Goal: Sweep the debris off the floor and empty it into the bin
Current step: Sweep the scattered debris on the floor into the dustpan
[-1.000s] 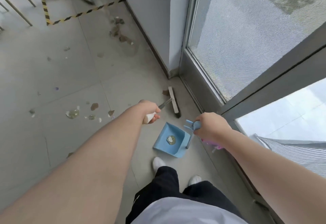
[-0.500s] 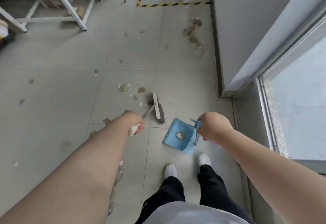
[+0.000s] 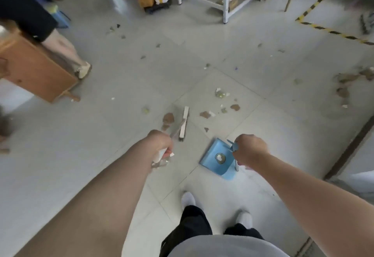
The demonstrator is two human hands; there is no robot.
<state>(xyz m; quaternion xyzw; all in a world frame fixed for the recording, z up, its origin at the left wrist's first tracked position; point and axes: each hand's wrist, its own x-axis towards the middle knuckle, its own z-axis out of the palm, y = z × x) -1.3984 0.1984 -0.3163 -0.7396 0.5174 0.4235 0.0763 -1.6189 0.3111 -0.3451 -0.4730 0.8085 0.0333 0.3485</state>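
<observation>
My left hand [image 3: 160, 142] grips the white handle of a broom whose head [image 3: 183, 124] rests on the floor just ahead of it. A brown scrap [image 3: 168, 118] lies right beside the broom head on its left. My right hand [image 3: 250, 149] holds the upright handle of a blue dustpan [image 3: 212, 162], which sits on the floor with one pale piece of debris [image 3: 220, 158] in it. More brown and pale debris [image 3: 220, 102] lies scattered ahead of the pan. No bin is visible.
A wooden cabinet [image 3: 34, 68] stands at the left with another person's leg [image 3: 66, 52] behind it. White table legs [image 3: 225, 1] and boxes stand at the back. Yellow-black tape [image 3: 323, 29] marks the floor far right. Another debris pile [image 3: 348, 82] lies at the right. A wall base [image 3: 348, 147] runs along the right.
My view has swung left, away from the window toward the room. The broom head moved from beside the wall onto the open floor near the brown scrap. The dustpan stays in my right hand.
</observation>
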